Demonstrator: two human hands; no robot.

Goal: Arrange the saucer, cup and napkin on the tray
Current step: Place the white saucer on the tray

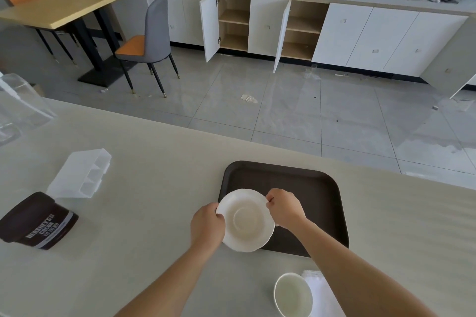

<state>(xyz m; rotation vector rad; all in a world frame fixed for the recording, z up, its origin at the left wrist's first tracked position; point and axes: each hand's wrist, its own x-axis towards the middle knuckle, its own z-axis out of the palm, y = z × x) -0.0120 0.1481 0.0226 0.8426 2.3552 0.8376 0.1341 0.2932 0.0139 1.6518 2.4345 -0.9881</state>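
A white saucer (246,221) is held over the near left corner of the dark brown tray (304,183). My left hand (207,224) grips its left rim and my right hand (284,207) pinches its right rim. Whether the saucer touches the tray I cannot tell. A white cup (292,294) stands upright on the counter near the front edge, below the tray. A white napkin (322,291) lies just to the cup's right, partly hidden under my right forearm.
A brown cocoa tub (38,221) lies on its side at the left of the counter. A clear plastic organiser (81,174) sits behind it. A clear container (18,108) stands at the far left. Beyond the counter's far edge is tiled floor.
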